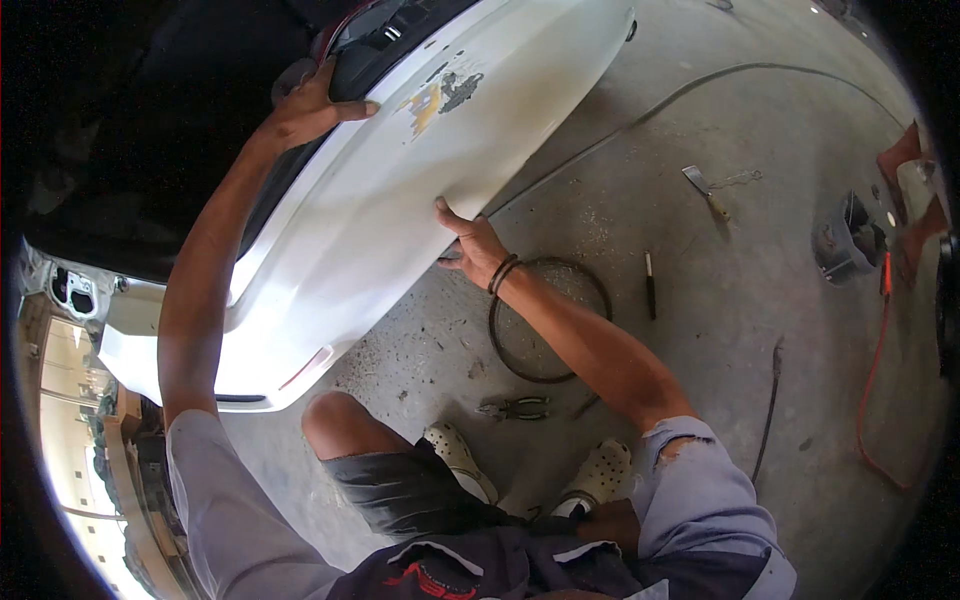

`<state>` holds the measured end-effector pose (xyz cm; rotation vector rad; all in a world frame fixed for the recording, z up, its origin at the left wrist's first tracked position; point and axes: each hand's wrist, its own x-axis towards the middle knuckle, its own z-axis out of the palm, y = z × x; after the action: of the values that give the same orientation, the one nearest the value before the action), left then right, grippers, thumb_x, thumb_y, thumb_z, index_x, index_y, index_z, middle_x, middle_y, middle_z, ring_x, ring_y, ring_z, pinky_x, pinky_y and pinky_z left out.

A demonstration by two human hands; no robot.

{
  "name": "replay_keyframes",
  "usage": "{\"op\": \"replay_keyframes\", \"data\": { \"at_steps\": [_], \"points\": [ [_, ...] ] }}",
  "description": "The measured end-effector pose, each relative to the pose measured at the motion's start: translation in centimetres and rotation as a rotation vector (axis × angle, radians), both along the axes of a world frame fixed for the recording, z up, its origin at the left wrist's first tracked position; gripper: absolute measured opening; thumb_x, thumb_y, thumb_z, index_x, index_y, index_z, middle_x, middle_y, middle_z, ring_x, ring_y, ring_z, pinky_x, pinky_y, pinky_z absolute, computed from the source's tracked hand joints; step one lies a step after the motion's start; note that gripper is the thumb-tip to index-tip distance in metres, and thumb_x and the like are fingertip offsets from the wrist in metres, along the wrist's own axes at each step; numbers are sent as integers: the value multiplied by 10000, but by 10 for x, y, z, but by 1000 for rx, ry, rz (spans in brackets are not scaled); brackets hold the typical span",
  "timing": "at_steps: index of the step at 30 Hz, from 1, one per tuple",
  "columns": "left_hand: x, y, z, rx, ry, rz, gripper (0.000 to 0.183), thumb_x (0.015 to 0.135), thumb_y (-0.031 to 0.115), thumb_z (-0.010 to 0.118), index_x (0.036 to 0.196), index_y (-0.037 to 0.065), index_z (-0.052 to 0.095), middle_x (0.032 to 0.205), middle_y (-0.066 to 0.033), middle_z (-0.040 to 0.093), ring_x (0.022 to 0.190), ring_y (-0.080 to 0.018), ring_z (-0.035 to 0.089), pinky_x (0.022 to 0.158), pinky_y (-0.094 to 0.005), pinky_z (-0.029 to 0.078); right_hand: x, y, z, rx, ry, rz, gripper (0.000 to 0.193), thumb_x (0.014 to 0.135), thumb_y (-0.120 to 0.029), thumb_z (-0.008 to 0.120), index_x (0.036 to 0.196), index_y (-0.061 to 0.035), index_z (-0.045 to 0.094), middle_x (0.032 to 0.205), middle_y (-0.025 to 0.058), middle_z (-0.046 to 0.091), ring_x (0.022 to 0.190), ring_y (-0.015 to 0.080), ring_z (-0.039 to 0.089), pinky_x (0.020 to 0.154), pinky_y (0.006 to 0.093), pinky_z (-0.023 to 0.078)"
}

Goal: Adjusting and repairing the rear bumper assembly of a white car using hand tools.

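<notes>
A white car bumper (350,230) slants across the upper middle, with a patch of chipped paint (440,98) showing yellow and grey near its far part. My left hand (308,112) grips the bumper's upper edge, its thumb laid over the white face and its other fingers reaching toward the dark car body (130,130). Lower down, my right hand (472,245) holds the bottom edge. Its thumb presses on the outer face while the fingers curl underneath, partly hidden.
On the concrete floor lie pliers (513,408), a scraper (708,195), a black-handled tool (650,285) and a coiled dark hose (496,335). At the right stand a dark bucket (845,240) and an orange cable (872,400); another person's limbs (905,245) show there.
</notes>
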<state>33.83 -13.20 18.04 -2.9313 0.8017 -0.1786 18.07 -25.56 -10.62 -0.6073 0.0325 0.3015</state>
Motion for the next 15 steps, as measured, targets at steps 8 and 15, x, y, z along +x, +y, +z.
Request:
{"op": "replay_keyframes", "data": {
  "at_steps": [8, 15],
  "points": [
    [-9, -1, -7, 10, -113, 14, 1281, 693, 748, 757, 1614, 20, 242, 1526, -332, 433, 1417, -477, 447, 1200, -527, 364, 3, 7, 18, -75, 150, -14, 709, 855, -464, 831, 1408, -96, 585, 1583, 97, 434, 1513, 378, 263, 1069, 809, 240],
    [-26, -6, 12, -311, 236, 162, 1227, 724, 923, 552, 1608, 102, 326, 1538, -313, 426, 1444, -479, 405, 1173, -613, 351, 3, 6, 18, -71, 122, -33, 723, 824, -476, 852, 1342, -35, 609, 1529, 156, 469, 1476, 373, 316, 1054, 775, 275]
  ]
}}
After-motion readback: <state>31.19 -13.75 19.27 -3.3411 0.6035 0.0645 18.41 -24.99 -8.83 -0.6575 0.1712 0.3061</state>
